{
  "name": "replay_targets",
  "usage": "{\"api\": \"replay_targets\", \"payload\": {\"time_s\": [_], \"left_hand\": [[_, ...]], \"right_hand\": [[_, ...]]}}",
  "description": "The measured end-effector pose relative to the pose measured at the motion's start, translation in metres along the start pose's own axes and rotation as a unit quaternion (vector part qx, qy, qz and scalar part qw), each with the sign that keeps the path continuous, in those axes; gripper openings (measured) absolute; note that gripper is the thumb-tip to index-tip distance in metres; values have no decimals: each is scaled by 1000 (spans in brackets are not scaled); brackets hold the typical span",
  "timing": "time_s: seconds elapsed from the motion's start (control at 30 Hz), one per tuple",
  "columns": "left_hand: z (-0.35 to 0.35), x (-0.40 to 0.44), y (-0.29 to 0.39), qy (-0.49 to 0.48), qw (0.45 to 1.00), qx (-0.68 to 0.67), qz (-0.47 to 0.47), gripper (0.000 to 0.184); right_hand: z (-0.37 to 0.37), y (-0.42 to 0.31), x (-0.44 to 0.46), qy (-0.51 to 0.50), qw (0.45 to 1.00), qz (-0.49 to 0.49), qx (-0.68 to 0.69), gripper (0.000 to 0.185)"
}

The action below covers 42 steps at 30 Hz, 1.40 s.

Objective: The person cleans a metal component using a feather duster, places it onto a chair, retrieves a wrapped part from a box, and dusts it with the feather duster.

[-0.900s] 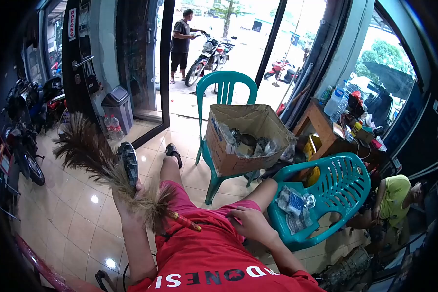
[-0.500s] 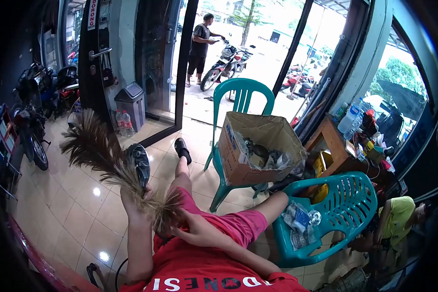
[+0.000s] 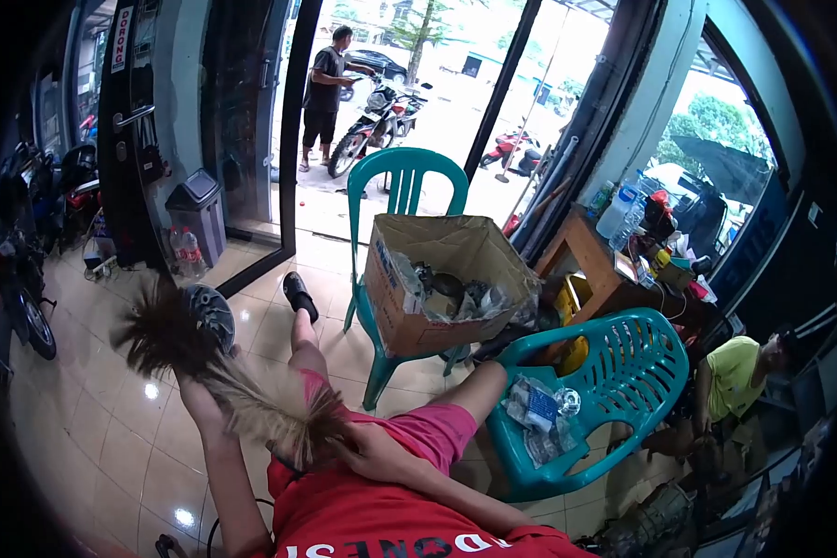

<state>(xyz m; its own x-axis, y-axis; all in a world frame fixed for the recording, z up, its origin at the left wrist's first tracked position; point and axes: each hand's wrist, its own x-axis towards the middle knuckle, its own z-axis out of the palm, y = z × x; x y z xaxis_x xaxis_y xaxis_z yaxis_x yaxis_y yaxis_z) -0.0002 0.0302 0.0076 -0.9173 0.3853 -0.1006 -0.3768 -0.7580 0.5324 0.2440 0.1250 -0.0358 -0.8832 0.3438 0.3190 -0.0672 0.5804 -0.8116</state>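
Note:
My left hand (image 3: 234,352) is closed on a round, ribbed silver metal part (image 3: 216,321), held out over the tiled floor to the left. Much of that hand is hidden behind the feather duster (image 3: 274,405). The duster has dark brown feathers at its far end and pale ones nearer me. Its dark tip overlaps the left edge of the metal part; whether they touch I cannot tell. My right hand (image 3: 377,453), in front of the red shirt, has its fingers wrapped round the near end of the duster.
A cardboard box (image 3: 405,330) of parts in plastic stands on a green chair (image 3: 367,186) ahead. A second green chair (image 3: 623,372) holds plastic packets (image 3: 535,409). A cluttered wooden desk (image 3: 567,232) stands right. A person in yellow (image 3: 735,377) sits far right; another stands outside by a motorcycle (image 3: 367,130).
The view has turned, so the surroundings shift left. The metal part now shows more of its ribbed face. The duster's feathers have swung and lie across my left hand.

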Motion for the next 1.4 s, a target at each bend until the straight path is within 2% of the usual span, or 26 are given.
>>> {"api": "replay_targets", "payload": {"time_s": [0.07,0.13,0.2,0.23,0.27,0.33,0.37,0.4,0.47,0.5,0.53,0.6,0.67,0.7,0.8,0.87,0.9,0.93,1.0,1.03,1.07,1.13,1.17,1.23,1.37,1.4], "left_hand": [[-25,17,0,-102,994,-27,-12,43],[-14,6,6,-66,998,0,21,45],[-7,5,9,-74,997,4,18,47],[-2,0,15,-47,996,-61,-45,44],[-3,3,13,-45,996,-65,-45,44],[-17,16,12,-40,995,-95,-3,43],[-42,32,3,-49,996,-58,37,41],[-25,19,8,-44,996,-60,39,41],[9,-6,16,67,996,33,54,41],[-7,6,8,10,997,3,75,41],[-19,14,5,13,997,2,76,41],[-33,21,2,-3,996,-92,8,42],[-11,5,12,38,998,4,45,46],[2,-7,17,68,995,42,52,47],[-3,0,20,95,994,3,56,48],[-11,9,19,-7,994,-76,84,45],[-10,8,20,-41,990,-91,98,45],[-8,5,24,96,990,-28,97,48],[8,-8,29,92,992,-23,84,48],[9,-8,28,101,991,-16,89,49],[6,-5,27,109,989,-22,100,50],[-1,1,24,82,989,-47,115,48],[1,0,25,82,989,-47,114,48],[11,-8,31,136,987,-38,70,46],[8,-3,27,96,986,-24,137,47],[9,-4,27,95,986,-23,135,47]], "right_hand": [[-2,-8,6,21,999,33,7,26],[2,-8,6,34,997,71,12,24],[6,-4,9,60,998,9,36,23],[5,-8,7,22,998,38,36,23],[3,-11,8,20,999,39,33,23],[6,-14,8,36,996,80,-19,25],[7,-7,7,63,994,81,-46,26],[7,-6,6,58,994,81,-47,26],[4,-6,4,58,994,80,-56,26],[5,-6,4,53,994,80,-57,26],[6,-5,3,50,995,60,-63,26],[7,-7,4,46,996,43,-68,27],[5,-12,9,86,989,118,-35,28],[5,-13,9,84,989,117,-35,28],[5,-15,8,75,993,93,3,28],[6,-16,5,21,993,74,-89,28],[8,-11,5,32,993,76,-88,28],[8,-11,3,31,993,77,-89,28],[5,-15,6,79,990,110,-36,27],[1,-14,6,27,987,155,-38,26],[3,-11,6,24,987,154,-36,26],[7,-5,0,12,996,67,-50,25],[8,-8,1,12,996,68,-50,25],[9,-14,5,90,992,82,-30,19],[5,-9,3,37,997,70,-6,21],[7,-9,2,27,997,58,-39,20]]}}
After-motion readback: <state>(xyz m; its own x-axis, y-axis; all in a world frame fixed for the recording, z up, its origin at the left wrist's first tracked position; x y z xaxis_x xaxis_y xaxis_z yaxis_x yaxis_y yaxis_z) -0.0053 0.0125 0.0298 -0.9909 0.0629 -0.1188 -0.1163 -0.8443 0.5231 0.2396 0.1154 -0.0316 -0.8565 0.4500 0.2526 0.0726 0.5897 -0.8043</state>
